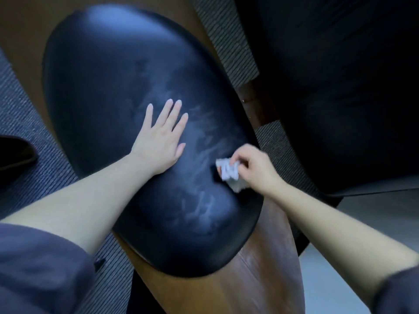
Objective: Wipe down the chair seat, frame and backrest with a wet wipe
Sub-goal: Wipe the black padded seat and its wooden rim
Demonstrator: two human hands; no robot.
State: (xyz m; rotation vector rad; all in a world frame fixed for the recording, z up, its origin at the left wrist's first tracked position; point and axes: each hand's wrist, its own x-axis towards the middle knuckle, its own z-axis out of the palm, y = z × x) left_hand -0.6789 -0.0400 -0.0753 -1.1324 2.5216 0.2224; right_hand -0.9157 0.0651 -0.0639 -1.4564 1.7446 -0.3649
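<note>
Right hand (254,166) grip pinches crumpled wipe (229,172); left hand (158,141) flat on seat (102,87).

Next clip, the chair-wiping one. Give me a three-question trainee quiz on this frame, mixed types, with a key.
1. True or false: the left hand lies flat, fingers straight, on the black cushion.
2. Which hand holds the crumpled wipe? A) left hand B) right hand C) neither
3. Fill in: the brown frame showing under the cushion looks like ____.

Key: 1 true; 2 B; 3 wood.
</note>
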